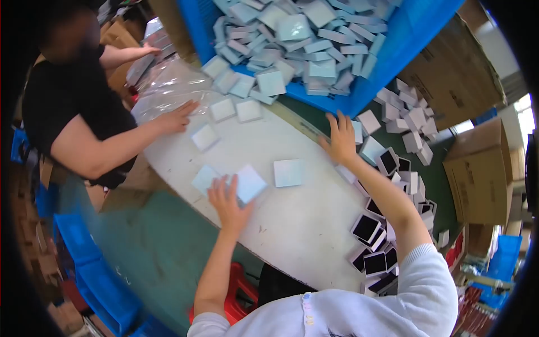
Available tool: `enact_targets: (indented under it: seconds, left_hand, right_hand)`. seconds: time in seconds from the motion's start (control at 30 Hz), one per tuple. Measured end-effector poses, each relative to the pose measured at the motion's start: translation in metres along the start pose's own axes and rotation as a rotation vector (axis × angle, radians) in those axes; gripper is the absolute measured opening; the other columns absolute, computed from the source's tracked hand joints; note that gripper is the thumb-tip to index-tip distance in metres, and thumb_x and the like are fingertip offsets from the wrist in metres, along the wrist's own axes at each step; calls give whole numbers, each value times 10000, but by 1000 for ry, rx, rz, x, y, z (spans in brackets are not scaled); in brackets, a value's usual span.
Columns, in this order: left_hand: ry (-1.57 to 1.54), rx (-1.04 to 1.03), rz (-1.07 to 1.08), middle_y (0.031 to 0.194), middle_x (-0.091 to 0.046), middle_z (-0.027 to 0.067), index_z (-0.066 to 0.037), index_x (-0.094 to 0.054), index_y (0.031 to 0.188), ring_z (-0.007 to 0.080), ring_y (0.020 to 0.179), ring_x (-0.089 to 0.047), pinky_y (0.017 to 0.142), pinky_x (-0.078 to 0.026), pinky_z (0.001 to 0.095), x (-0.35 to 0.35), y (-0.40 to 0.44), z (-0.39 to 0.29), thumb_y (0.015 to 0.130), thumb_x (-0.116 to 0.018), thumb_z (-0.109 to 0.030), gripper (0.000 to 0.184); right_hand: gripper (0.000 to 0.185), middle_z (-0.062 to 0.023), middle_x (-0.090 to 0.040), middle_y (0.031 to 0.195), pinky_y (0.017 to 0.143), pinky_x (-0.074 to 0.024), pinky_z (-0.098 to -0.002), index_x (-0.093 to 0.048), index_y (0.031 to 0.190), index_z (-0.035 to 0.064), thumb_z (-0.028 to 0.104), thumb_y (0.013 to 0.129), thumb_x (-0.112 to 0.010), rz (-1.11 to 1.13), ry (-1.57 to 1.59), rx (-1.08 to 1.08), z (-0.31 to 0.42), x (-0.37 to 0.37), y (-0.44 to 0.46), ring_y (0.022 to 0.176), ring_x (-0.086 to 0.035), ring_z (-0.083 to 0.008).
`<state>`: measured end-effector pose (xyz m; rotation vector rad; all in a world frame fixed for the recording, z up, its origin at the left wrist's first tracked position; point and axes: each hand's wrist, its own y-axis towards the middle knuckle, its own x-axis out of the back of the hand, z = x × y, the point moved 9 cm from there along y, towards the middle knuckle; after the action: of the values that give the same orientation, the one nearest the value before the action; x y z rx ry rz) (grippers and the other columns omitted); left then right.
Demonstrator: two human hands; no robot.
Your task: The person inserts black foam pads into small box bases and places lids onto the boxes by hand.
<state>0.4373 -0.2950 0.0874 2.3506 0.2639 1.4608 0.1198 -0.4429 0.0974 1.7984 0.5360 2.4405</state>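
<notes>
My left hand (225, 203), fingers spread, rests over two small white boxes on the table. One white box (251, 183) lies under or beside its fingertips; a paler box (203, 178) sits to its left, partly covered. Whether the fingers press on either one I cannot tell. Another square white box (288, 173) lies flat just to the right. My right hand (341, 140) reaches to the table's far right edge, fingers stretched, close to the corner of a blue crate (359, 104). Beside it are white boxes (370, 150); nothing shows in its grasp.
White boxes (295, 28) fill the crate and spill onto the white table (314, 236). Open boxes with dark insides (366, 227) crowd the right edge. Across the table, a person in a black top (78, 95) handles clear plastic film (174, 87). Cardboard cartons (477, 174) stand at right.
</notes>
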Motion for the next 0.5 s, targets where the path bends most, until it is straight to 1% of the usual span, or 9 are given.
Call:
enact_targets:
  seconds: [0.07, 0.13, 0.2, 0.23, 0.27, 0.33, 0.4, 0.43, 0.5]
  left_hand:
    - [8, 11, 22, 1363, -411, 195, -119, -407, 1413, 437, 1318, -297, 1073, -159, 635, -23, 6, 37, 684, -773, -354, 849]
    - [41, 44, 39, 1381, -399, 202, -116, -383, 1426, 453, 1331, -274, 1068, -139, 656, -22, 22, 42, 701, -762, -379, 859]
    - [0, 120, -57, 1423, -360, 206, -104, -342, 1441, 476, 1326, -262, 1071, -131, 658, 3, 44, 30, 724, -752, -363, 866]
    - [-84, 65, -88, 1474, -289, 215, -84, -333, 1440, 493, 1336, -235, 1076, -128, 658, 4, 51, 30, 737, -743, -352, 857]
    - [-75, 75, -96, 1474, -289, 215, -84, -333, 1440, 493, 1336, -235, 1076, -128, 658, 1, 64, 37, 737, -743, -352, 857]
    - [-197, 10, -53, 1502, -237, 214, -111, -322, 1448, 499, 1346, -215, 1070, -138, 666, -14, 99, 51, 733, -746, -342, 863]
    - [-27, 158, -52, 1527, -205, 212, -147, -298, 1470, 497, 1370, -189, 1064, -146, 685, -36, 140, 89, 739, -736, -336, 873]
    - [-30, 153, -55, 1527, -205, 212, -147, -298, 1470, 497, 1370, -189, 1064, -146, 685, -32, 158, 76, 739, -736, -336, 873]
    - [99, 694, 390, 1556, -157, 187, -196, -236, 1504, 491, 1396, -152, 1077, -143, 685, -52, 173, 94, 757, -715, -346, 900]
  right_hand:
    - [581, -203, -377, 1403, 1005, -342, -511, -457, 1303, 82, 252, 793, -677, 1, -110, -102, -22, -18, 8, 1258, -354, -443]
    - [581, -208, -371, 1411, 1013, -338, -513, -462, 1309, 101, 272, 795, -672, 187, -411, -131, -20, -50, 6, 1255, -351, -448]
    - [579, -211, -376, 1407, 1014, -330, -534, -471, 1308, 113, 276, 792, -675, 129, -314, -69, -10, -49, -5, 1260, -351, -449]
    - [581, -211, -377, 1407, 1015, -323, -545, -469, 1310, 111, 284, 795, -674, 56, -119, -73, -8, -33, -5, 1262, -348, -454]
    - [583, -211, -379, 1407, 1015, -317, -556, -467, 1312, 109, 291, 798, -672, -10, 80, -76, -9, -19, -5, 1263, -346, -460]
    - [618, -224, -390, 1383, 1004, -326, -558, -464, 1315, 113, 303, 771, -689, -113, -98, -227, -32, -2, -13, 1257, -351, -462]
    - [629, -223, -373, 1393, 1012, -323, -551, -464, 1321, 122, 300, 763, -695, 52, -193, -356, -51, -17, -23, 1264, -348, -456]
    - [629, -223, -373, 1393, 1012, -323, -551, -464, 1321, 122, 300, 763, -695, 46, -196, -358, -57, -17, -25, 1264, -348, -456]
    - [661, -211, -328, 1438, 1037, -307, -540, -444, 1350, 139, 303, 764, -705, 127, -125, -392, -68, -26, -18, 1287, -331, -451]
